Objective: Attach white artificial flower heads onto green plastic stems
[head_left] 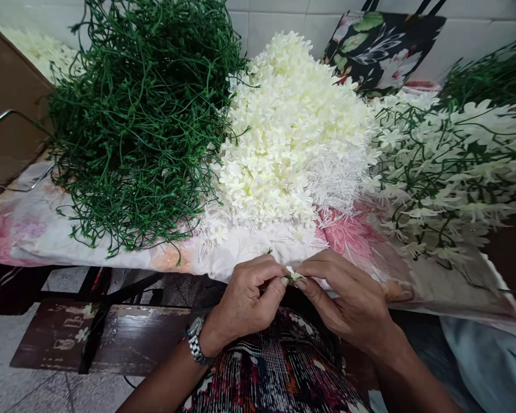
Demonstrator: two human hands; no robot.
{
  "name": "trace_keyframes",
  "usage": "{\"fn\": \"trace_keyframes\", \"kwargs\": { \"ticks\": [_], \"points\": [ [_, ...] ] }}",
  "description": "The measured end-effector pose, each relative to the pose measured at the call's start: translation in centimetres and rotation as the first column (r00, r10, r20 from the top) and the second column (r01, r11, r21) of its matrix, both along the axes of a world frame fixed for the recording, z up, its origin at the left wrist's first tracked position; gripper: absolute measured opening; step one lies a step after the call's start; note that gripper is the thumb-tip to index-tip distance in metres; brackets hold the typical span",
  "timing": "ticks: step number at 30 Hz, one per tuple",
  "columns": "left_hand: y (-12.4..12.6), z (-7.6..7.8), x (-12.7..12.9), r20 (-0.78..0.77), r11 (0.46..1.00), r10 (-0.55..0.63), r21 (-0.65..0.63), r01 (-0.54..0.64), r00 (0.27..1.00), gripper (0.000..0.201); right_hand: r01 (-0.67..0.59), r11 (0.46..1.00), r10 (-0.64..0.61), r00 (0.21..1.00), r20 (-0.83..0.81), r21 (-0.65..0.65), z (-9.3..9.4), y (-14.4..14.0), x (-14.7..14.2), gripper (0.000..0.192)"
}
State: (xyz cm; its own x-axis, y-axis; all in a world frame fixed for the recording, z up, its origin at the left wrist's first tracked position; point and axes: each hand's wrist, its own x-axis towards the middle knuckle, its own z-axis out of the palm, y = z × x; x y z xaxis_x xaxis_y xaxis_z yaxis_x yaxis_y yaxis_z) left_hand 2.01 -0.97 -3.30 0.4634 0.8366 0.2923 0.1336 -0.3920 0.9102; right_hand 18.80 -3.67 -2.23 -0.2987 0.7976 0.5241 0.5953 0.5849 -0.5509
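Note:
My left hand (254,292) pinches a green plastic stem close to its tip, and most of that stem is hidden by the fingers. Between both hands sits a small white artificial flower (293,273), gripped by the thumb and fingertips of my right hand (344,292). The two hands nearly meet in front of the table edge, above my lap. Beyond them lie a heap of green plastic stems (146,120) on the left and a pile of cream-white artificial flowers (284,126) in the middle.
Stems with white flowers on them (451,172) lie at the right. A floral cloth (90,235) covers the table. A bent metal wire (12,117) and a brown cardboard panel (12,86) are at the left. Behind stands a black floral bag (382,49) against the tiled wall.

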Motion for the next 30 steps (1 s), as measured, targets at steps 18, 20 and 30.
{"fn": "trace_keyframes", "kwargs": {
  "ticks": [18, 20, 30],
  "points": [
    [-0.1, 0.9, 0.6, -0.079, 0.988, -0.026, -0.154, 0.013, 0.997, 0.029, -0.014, 0.996, 0.007, 0.997, 0.076, 0.088, 0.0, 0.1, -0.1, 0.014],
    [-0.2, 0.7, 0.8, -0.038, 0.992, -0.002, -0.123, -0.003, 0.999, 0.028, -0.016, 0.995, 0.008, 0.997, 0.082, 0.097, -0.1, 0.1, -0.2, 0.015],
    [-0.8, 0.3, 0.9, -0.027, 0.996, 0.062, -0.061, -0.063, 0.998, 0.027, -0.026, 0.996, 0.019, 0.996, 0.084, 0.083, -0.4, 0.0, -0.6, 0.019]
  ]
}}
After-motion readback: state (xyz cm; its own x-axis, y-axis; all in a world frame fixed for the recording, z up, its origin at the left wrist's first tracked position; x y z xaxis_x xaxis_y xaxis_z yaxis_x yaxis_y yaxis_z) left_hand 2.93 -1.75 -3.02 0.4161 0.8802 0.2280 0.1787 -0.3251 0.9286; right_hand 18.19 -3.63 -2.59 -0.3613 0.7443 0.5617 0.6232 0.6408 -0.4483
